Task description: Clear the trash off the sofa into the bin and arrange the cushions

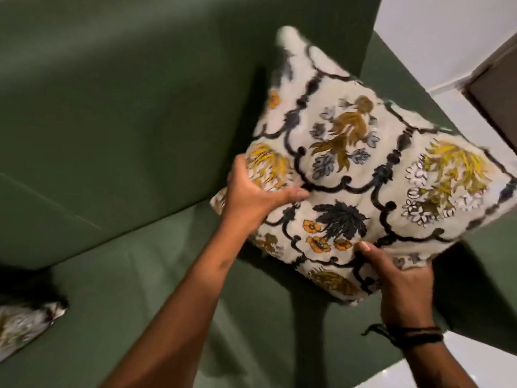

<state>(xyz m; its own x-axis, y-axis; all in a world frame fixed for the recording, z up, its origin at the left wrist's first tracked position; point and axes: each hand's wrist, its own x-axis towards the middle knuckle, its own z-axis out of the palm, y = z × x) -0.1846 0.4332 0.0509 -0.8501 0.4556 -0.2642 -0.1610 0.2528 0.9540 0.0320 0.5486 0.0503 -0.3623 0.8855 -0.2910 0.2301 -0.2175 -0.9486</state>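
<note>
White wall [436, 37], glossy pale floor [461, 351], dark wooden furniture [495, 91] at right

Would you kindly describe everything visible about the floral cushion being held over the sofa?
The floral cushion is square and plump, its cream fabric printed with black scalloped lattice lines framing yellow, orange, olive and grey-blue flowers. It is tilted with one corner pointing up, near the green sofa's right end. The left hand grips its left edge, and the right hand grips its lower edge, thumb on the front. Motion blur softens its edges; whether it touches the sofa cannot be told.
</note>
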